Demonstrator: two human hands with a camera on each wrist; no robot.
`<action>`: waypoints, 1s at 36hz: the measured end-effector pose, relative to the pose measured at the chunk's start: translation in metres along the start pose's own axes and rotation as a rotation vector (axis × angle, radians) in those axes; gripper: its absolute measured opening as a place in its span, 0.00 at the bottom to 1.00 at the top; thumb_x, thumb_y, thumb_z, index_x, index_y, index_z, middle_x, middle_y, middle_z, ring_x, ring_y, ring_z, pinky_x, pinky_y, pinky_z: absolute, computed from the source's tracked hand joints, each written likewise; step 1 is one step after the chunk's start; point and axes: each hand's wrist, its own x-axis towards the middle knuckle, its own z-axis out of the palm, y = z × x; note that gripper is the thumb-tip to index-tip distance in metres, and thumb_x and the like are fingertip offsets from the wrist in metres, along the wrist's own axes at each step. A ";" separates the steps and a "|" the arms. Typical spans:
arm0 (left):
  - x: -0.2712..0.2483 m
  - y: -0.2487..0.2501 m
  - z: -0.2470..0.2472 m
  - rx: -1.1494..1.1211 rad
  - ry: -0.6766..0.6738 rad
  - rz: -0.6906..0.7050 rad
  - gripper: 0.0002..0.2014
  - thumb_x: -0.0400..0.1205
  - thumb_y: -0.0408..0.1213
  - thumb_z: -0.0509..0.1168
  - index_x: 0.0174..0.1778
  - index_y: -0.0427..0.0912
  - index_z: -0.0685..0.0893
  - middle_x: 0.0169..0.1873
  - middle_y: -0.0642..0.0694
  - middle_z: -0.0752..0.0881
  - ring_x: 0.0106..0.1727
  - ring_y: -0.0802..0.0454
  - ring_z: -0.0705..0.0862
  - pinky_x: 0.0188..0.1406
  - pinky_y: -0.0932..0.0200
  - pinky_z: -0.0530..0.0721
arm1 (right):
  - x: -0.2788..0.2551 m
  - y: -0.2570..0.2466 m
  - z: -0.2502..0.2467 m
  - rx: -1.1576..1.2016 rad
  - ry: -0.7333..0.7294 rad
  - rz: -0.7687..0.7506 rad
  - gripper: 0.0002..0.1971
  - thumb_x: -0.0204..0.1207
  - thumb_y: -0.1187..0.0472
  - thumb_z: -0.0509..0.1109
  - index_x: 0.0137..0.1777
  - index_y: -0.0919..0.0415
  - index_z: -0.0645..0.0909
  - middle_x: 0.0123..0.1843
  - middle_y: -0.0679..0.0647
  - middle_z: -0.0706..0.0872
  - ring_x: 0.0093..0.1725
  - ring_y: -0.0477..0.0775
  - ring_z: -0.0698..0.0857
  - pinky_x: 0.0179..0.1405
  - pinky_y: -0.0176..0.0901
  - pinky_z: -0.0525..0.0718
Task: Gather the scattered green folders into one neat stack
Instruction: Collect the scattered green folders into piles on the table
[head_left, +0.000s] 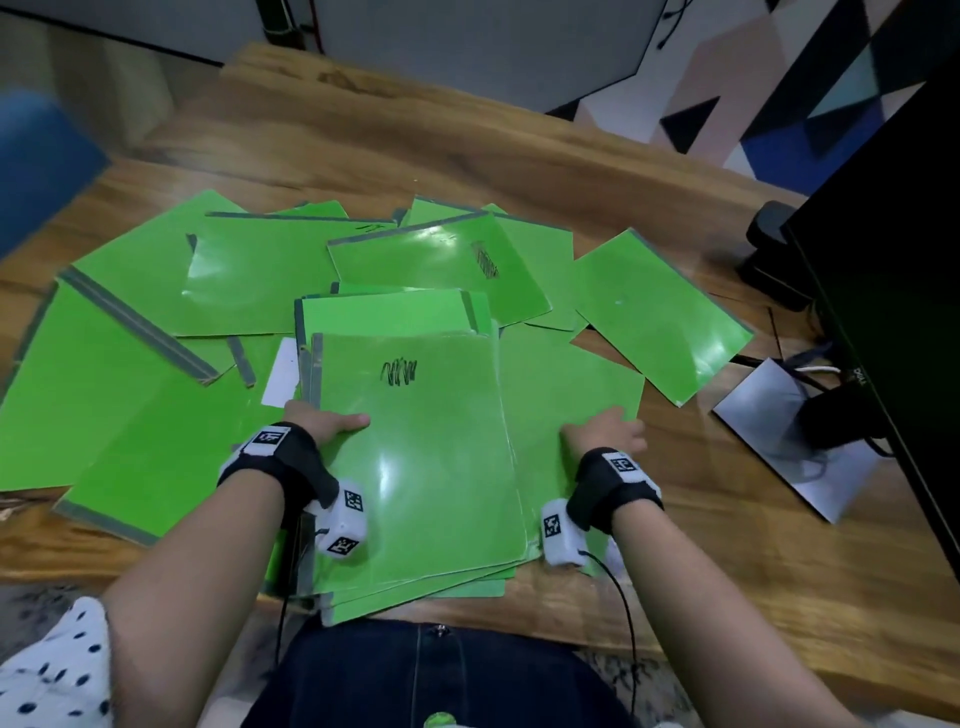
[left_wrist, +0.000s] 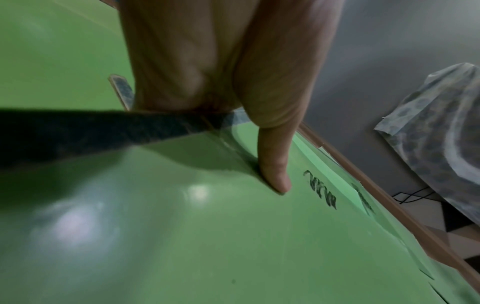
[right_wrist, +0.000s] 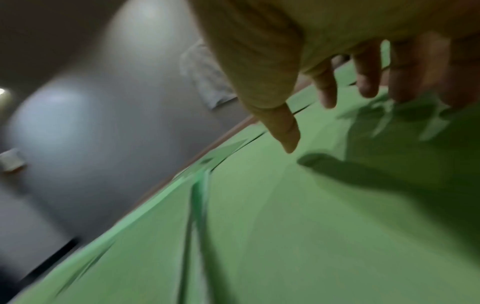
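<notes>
Left hand clamped on glossy green card folder stack at 6 o'clock of wooden tabletop, right hand fingers apart over loose green folder, scattered green folders 9 to 2 o'clock

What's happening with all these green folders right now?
A person is collecting green folders on a wooden table. The left hand grips the left edge of the partial stack near the table's front edge, thumb on the top cover. The right hand rests with relaxed fingers on a folder at the stack's right side. Many scattered folders still lie beyond, overlapping at odd angles.
</notes>
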 end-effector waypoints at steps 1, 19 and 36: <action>0.000 0.000 0.001 -0.005 0.004 -0.006 0.51 0.67 0.49 0.79 0.77 0.27 0.60 0.71 0.30 0.73 0.69 0.33 0.75 0.63 0.44 0.79 | 0.003 0.006 -0.007 0.051 0.006 0.096 0.36 0.71 0.54 0.74 0.75 0.63 0.61 0.74 0.65 0.63 0.72 0.68 0.67 0.65 0.60 0.75; 0.001 0.004 0.001 0.053 0.007 0.006 0.51 0.67 0.52 0.79 0.77 0.26 0.61 0.72 0.30 0.73 0.69 0.33 0.76 0.63 0.44 0.78 | -0.002 0.004 -0.059 0.192 0.151 -0.037 0.16 0.81 0.65 0.63 0.67 0.70 0.74 0.66 0.66 0.81 0.63 0.66 0.81 0.53 0.49 0.79; -0.005 0.003 0.003 -0.020 0.032 0.023 0.51 0.69 0.47 0.79 0.78 0.26 0.57 0.75 0.30 0.69 0.73 0.33 0.72 0.68 0.43 0.75 | -0.008 -0.027 -0.170 0.518 0.414 -0.282 0.19 0.70 0.60 0.71 0.60 0.66 0.79 0.61 0.64 0.84 0.61 0.64 0.83 0.60 0.50 0.79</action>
